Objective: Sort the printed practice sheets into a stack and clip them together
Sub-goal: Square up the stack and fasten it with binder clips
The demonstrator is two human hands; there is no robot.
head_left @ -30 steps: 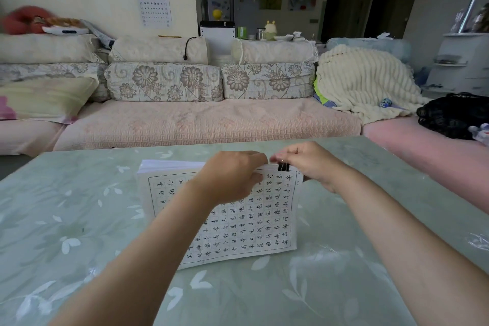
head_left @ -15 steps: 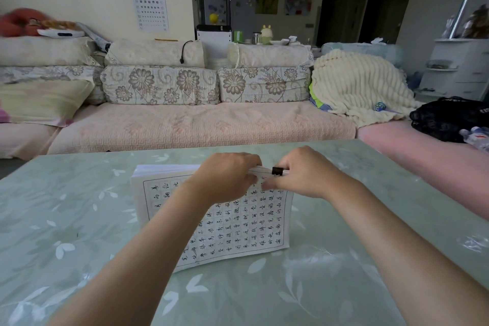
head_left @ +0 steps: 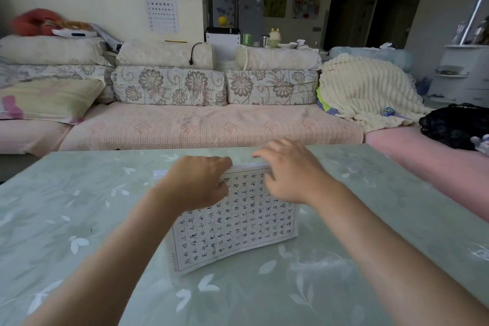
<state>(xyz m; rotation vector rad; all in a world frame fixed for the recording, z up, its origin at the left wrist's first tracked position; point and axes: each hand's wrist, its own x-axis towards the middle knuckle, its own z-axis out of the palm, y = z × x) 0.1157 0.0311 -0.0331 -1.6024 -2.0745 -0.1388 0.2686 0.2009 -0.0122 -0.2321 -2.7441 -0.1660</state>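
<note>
The stack of printed practice sheets [head_left: 234, 225], white pages with a grid of black characters, lies on the green table [head_left: 79, 219], turned a little counter-clockwise. My left hand [head_left: 197, 184] curls over the stack's far edge near its middle and grips it. My right hand [head_left: 289, 171] is blurred at the far right corner. Its fingers stretch loosely leftward just above the edge, and the thumb rests on the top sheet. The black binder clip is not visible; the right hand covers that part of the edge.
The table has a glossy leaf-patterned cover. Its far edge [head_left: 185, 149] runs just beyond the stack. Behind it stands a pink sofa [head_left: 211, 127] with floral cushions, a cream blanket [head_left: 367, 87] and a black bag [head_left: 455, 124].
The black clip, pinched by my right hand on the far edge before, is now out of sight. My right fingers have spread and lifted. The stack has turned slightly.
</note>
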